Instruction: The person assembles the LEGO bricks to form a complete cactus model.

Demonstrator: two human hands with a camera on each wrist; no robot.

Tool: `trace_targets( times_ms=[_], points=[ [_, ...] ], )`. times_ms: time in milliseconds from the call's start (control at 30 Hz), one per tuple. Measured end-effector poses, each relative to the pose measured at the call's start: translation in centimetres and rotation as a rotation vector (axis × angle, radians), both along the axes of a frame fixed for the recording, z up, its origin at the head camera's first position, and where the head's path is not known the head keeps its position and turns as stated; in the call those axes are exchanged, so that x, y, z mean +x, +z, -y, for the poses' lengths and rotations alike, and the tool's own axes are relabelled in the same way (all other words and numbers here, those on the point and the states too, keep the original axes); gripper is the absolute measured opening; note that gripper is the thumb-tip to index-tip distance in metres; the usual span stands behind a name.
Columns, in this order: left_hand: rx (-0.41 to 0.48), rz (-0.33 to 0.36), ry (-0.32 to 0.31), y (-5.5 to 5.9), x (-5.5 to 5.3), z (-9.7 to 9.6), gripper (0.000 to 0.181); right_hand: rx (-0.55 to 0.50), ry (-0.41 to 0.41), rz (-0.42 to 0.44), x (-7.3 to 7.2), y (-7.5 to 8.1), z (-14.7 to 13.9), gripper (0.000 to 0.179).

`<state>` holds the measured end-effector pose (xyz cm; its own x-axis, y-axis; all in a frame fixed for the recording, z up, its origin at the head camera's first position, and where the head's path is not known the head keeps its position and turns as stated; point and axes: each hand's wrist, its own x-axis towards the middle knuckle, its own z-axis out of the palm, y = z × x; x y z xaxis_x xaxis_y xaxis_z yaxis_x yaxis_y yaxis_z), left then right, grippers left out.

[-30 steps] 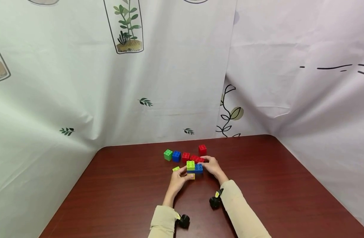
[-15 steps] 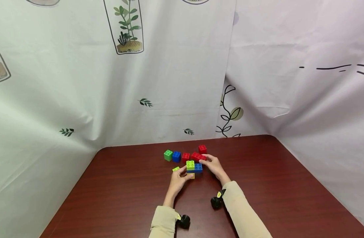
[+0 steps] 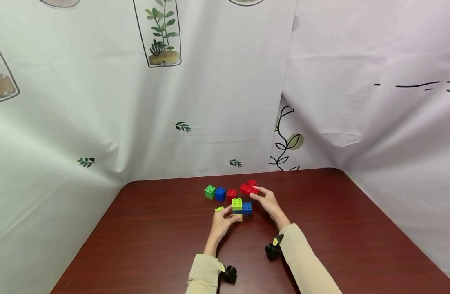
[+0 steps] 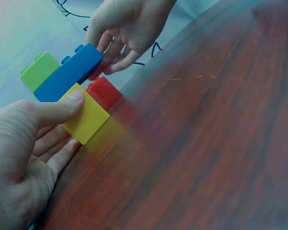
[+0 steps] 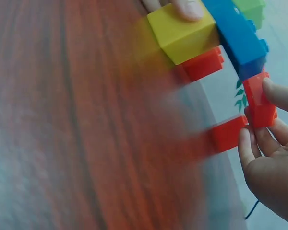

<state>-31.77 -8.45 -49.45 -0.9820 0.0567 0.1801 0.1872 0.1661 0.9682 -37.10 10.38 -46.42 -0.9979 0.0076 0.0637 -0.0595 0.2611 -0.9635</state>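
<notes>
In the head view my left hand (image 3: 220,225) holds a small stack of toy building bricks standing on the table. Its thumb presses the yellow brick (image 4: 88,116) at the bottom. A long blue brick (image 4: 69,73) lies across that, overhanging to the right. On the blue one's left end sits a lime green brick (image 3: 237,204). My right hand (image 3: 268,202) pinches a long red brick (image 5: 259,98) between thumb and fingers, raised off the table. In the right wrist view it appears close to the blue brick's overhanging end; whether they touch I cannot tell.
Behind the stack stand a green brick (image 3: 210,192), a blue brick (image 3: 220,194) and a red brick (image 3: 232,194). Another red brick (image 3: 252,182) is partly hidden behind the held one. A lime brick (image 3: 219,208) lies beside my left fingers. A patterned cloth (image 3: 225,102) hangs behind the table.
My right hand has moved the long red brick away from beside the stack, back and to the right. The left hand and the stack stay in place.
</notes>
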Motion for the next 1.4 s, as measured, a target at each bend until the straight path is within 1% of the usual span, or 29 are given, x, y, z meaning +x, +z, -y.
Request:
trace_targets(
  times_ms=[100,200,367,500,700,767,867,1000,1100,1333,1400],
  points=[
    [0.004,0.003,0.011,-0.5,-0.5,0.2,0.052,-0.001,0.004,0.001,-0.2,0.4,-0.1,0.049],
    [0.012,-0.001,0.011,-0.6,-0.6,0.3,0.053,0.012,0.002,-0.008,-0.3,0.8,-0.2,0.049],
    [0.004,-0.011,-0.001,-0.6,-0.6,0.3,0.053,0.018,-0.001,-0.016,-0.3,1.3,-0.3,0.047],
    [0.009,-0.002,0.005,-0.6,-0.5,0.2,0.053,0.018,0.007,-0.025,-0.2,1.7,-0.3,0.048],
    [0.021,0.001,0.014,-0.4,-0.3,0.1,0.052,-0.066,0.027,0.005,0.2,2.8,-0.1,0.05],
    [0.03,0.016,0.014,-0.5,-0.3,0.1,0.053,-0.079,0.035,-0.002,0.3,3.2,0.1,0.05],
    [0.024,0.017,0.011,-0.6,-0.3,0.1,0.053,-0.075,0.04,-0.023,0.4,3.6,0.4,0.048],
    [0.02,0.011,0.008,-0.9,-0.4,0.2,0.054,-0.059,0.027,-0.043,0.5,3.7,0.7,0.045],
    [0.025,0.007,0.003,-0.9,-0.4,0.3,0.055,-0.056,0.023,-0.05,0.7,3.9,0.8,0.043],
    [0.016,0.015,-0.013,2.8,2.0,0.1,0.049,-0.049,0.053,-0.066,1.3,4.7,1.3,0.045],
    [0.013,0.011,-0.013,2.9,2.1,0.1,0.049,-0.049,0.068,-0.074,1.5,5.0,1.6,0.044]
  ],
)
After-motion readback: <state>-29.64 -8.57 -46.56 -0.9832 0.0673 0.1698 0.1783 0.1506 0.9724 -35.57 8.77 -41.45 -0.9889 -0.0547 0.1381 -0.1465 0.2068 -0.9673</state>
